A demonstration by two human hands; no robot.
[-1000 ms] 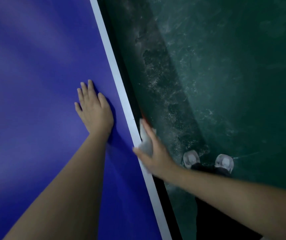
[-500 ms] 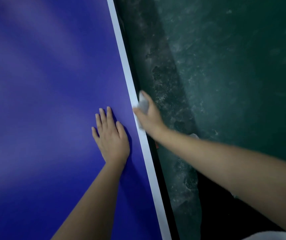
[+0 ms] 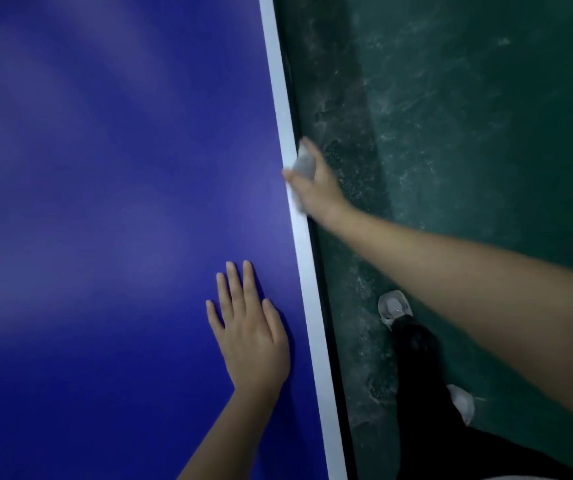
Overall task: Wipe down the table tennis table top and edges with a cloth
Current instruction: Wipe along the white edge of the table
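Along the right-hand rim of the blue table tennis tabletop (image 3: 105, 202), seen from the head camera, the right hand (image 3: 318, 192) grips a small pale grey cloth (image 3: 305, 166). Its thumb lies on the white painted border stripe (image 3: 300, 244) and its fingers curl over the side, so the cloth is clamped against the edge itself. That grip fits the step in hand: the cloth wraps the rim, so 1 pass probably cleans stripe and side face together.

The left hand (image 3: 250, 334) lies flat on the blue surface just inside the stripe, fingers straight and slightly spread, holding nothing. It is most likely placed there as a prop, taking the person's weight while the right arm stretches forward.

Beyond the rim lies a scuffed dark green floor (image 3: 468, 133). On it stand 2 pale shoes, 1 forward (image 3: 394, 306) and 1 behind (image 3: 463, 403), below a black trouser leg (image 3: 416, 358). The stance runs alongside the table.

Compared with 0.5 s ago, the right hand and cloth have slid farther up the edge, now well ahead of the left fingertips rather than just beyond them. 1 s ago the cloth sat nearer the body than the left hand. The left palm has stayed planted flat throughout.
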